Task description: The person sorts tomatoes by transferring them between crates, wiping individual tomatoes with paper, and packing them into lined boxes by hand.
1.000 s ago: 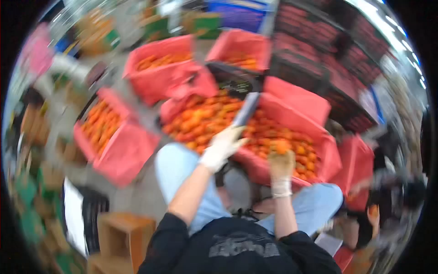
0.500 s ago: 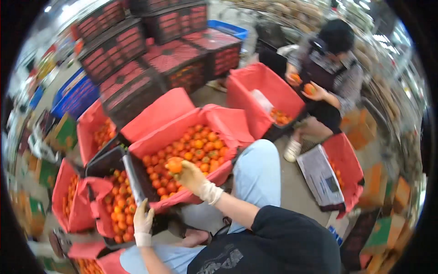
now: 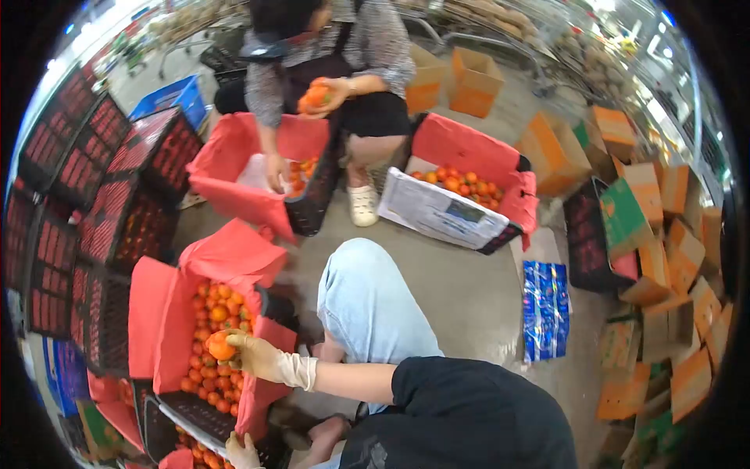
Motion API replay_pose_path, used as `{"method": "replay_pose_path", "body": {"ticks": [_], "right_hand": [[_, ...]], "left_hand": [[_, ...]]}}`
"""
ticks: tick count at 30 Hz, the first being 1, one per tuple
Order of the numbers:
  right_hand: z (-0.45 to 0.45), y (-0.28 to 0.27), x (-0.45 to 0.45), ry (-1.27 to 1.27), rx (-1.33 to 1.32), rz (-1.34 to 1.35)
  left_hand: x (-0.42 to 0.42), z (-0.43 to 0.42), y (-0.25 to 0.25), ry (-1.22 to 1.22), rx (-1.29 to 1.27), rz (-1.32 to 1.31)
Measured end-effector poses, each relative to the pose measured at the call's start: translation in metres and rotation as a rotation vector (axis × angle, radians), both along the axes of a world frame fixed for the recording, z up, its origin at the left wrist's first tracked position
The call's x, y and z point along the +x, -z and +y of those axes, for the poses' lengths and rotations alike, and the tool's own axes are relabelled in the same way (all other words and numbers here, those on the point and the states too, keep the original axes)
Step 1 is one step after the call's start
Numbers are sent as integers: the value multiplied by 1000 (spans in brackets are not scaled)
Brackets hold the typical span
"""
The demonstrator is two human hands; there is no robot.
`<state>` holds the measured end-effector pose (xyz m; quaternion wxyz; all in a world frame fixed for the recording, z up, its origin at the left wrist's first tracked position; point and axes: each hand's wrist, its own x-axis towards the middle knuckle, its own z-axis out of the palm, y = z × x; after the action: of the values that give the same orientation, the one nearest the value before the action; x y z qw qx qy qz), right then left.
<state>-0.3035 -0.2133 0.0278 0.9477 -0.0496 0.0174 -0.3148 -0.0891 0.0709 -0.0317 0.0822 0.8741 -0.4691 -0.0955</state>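
Note:
My right hand (image 3: pixel 264 359), in a pale glove with a white cuff, is closed around an orange-red tomato (image 3: pixel 220 345). It hovers above a dark crate lined with red sheeting (image 3: pixel 152 328), where many loose tomatoes (image 3: pixel 226 383) lie. At the bottom edge of the view, my left hand (image 3: pixel 244 453), also gloved, is closed on the crate's near corner. Part of that hand is cut off by the frame. Below and left, a second crate of tomatoes (image 3: pixel 205 455) is partly visible.
A co-worker (image 3: pixel 375 47) opposite holds tomatoes over a red-lined crate (image 3: pixel 234 184). Another red-lined crate (image 3: pixel 461 129) of tomatoes has printed paper over its side. Stacked dark crates (image 3: pixel 101 195) stand left; cardboard boxes (image 3: pixel 656 258) are piled right. A blue packet (image 3: pixel 544 311) lies on the floor.
The view has swung right, so everything sits further left. My right hand still holds a tomato over the crate. The co-worker's one hand has lowered into the crate beside them.

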Motion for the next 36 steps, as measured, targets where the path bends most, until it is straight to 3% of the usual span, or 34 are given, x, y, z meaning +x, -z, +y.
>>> {"method": "replay_pose_path", "body": {"ticks": [2, 4, 6, 8, 9, 10, 11, 12, 13, 17, 22, 23, 27, 29, 30, 31, 34, 35, 36], "right_hand": [[-5, -6, -24, 83, 37, 40], [-12, -8, -46, 172, 39, 48], [-18, -12, -69, 235, 31, 65], [-25, -24, -86, 272, 28, 17], [-26, -28, -95, 374, -142, -65], [-24, -36, -109, 367, -55, 5], [-31, -21, -111, 292, -85, -214], [-34, -9, -103, 364, 3, -190], [-37, -5, -109, 281, 142, -141], [-47, -17, -120, 371, -8, -57], [-51, -30, -129, 389, -28, -18], [-61, -18, -134, 269, -47, -90], [-97, -57, -158, 164, -177, 110], [-121, -89, -165, 116, -221, 228], [-130, -109, -164, 92, -254, 260], [-136, -127, -160, 72, -281, 292], [-157, -160, -125, -6, -382, 309], [-164, -165, -110, -15, -406, 300], [-171, -168, -92, -21, -406, 310]], "left_hand": [[1, -11, -1, -3, 147, -85], [-39, -33, -49, 29, 231, -87], [-55, -48, -66, 12, 337, -83], [-39, -58, -37, 30, 287, -135], [-30, -44, -20, -6, 242, -183], [-35, -38, -22, -10, 265, -132], [-45, -51, -36, -26, 279, -84], [-56, -53, -47, -4, 245, -106], [-46, -44, -33, 26, 177, -110], [-52, -53, -45, -104, 330, -60], [-50, -39, -39, -68, 189, 28], [-42, -35, -47, -45, 196, 49], [-38, -33, -129, -18, 134, 136], [-6, -23, -134, -41, 80, 148], [-6, -36, -167, -78, 193, 125], [13, -27, -160, -20, 61, 92], [50, -45, -175, 37, 101, 124], [63, -54, -176, -65, 188, 215], [86, -58, -163, -49, 76, 236]]}}
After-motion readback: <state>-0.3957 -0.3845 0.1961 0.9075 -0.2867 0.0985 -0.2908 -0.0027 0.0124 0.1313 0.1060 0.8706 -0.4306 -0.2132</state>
